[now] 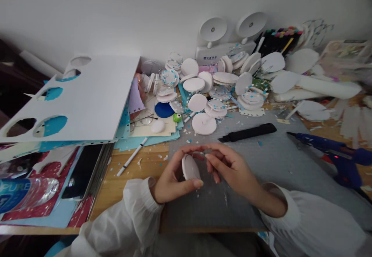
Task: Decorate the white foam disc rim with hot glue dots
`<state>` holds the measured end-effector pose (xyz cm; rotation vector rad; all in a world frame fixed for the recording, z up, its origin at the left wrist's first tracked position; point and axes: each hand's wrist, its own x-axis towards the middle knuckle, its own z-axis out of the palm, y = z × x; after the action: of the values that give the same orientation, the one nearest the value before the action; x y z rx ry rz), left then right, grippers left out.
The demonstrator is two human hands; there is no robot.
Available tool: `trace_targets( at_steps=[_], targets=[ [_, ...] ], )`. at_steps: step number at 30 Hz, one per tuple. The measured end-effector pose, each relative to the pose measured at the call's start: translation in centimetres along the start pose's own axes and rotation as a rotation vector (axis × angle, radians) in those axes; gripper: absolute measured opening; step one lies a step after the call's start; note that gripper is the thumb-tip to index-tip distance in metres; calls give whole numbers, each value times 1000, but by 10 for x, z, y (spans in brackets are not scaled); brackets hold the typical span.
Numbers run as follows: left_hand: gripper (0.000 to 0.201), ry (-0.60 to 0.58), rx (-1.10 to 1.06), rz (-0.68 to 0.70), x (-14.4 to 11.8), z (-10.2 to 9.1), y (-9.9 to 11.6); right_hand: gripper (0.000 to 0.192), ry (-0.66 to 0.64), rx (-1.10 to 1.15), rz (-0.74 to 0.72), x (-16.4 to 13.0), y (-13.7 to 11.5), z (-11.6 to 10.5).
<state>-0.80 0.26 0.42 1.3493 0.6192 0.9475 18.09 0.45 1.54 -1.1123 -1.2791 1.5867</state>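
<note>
Left hand [171,177] pinches white disc [190,167] upright, thumb under, fingers over; right hand [229,166] fingertips touch its top edge, loosely curled.

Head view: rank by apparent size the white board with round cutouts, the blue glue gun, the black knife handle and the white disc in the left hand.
1. White board, clearly largest.
2. Blue glue gun.
3. Black knife handle, though the gun lies nearer the frame edge, so this pair is unsure.
4. White disc, held by the left hand.

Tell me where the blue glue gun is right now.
In the head view, the blue glue gun lies at the right edge of the grey mat, right of the black bar-shaped tool, away from both hands.
</note>
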Motion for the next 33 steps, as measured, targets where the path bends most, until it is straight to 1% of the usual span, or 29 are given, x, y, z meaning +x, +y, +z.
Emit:
trace_targets(
  at_steps=[3,5,9,10,11,12,15,17,19,21,23,24,25,28,30,33],
  targets=[
    [64,33,12,9,1,-2,2,25,-6,41,-6,0,0,1],
    [65,30,17,41,2,-3,3,23,16,75,-15,1,0,0],
    [67,-8,-31,88,4,-5,1,17,149,154,-76,5,2,-5],
    [68,-11,-57,92,4,-6,0,16,165,175,-72,7,3,-6],
    [68,-13,-83,94,4,-6,-1,17,153,201,-49,9,3,-7],
    [69,-16,-101,95,4,-6,-1,18,113,236,-10,10,2,-7],
    [71,-45,-116,79,5,-6,-1,23,-65,340,131,11,0,-8],
    [65,-43,-136,58,5,-6,-1,24,-110,352,167,10,-3,-8],
    [57,23,-178,22,5,-6,0,24,-99,312,159,8,-4,-9],
    [47,132,-189,-46,6,-7,0,23,-93,209,109,7,-5,-9],
    [32,223,-120,-112,6,-6,0,22,-107,48,24,5,-5,-10],
    [25,244,-58,-133,7,-6,1,21,-114,-42,-21,4,-5,-10],
    [21,248,8,-142,7,-6,3,20,-115,-124,-62,4,-5,-10],
    [22,208,146,-113,7,-3,8,17,-93,-279,-157,2,-3,-8],
    [23,198,172,-106,8,-2,11,16,-85,-323,-201,1,-2,-8],
    [28,216,155,-149,8,-1,12,14,-82,-377,-263,1,-2,-7]
  ],
)
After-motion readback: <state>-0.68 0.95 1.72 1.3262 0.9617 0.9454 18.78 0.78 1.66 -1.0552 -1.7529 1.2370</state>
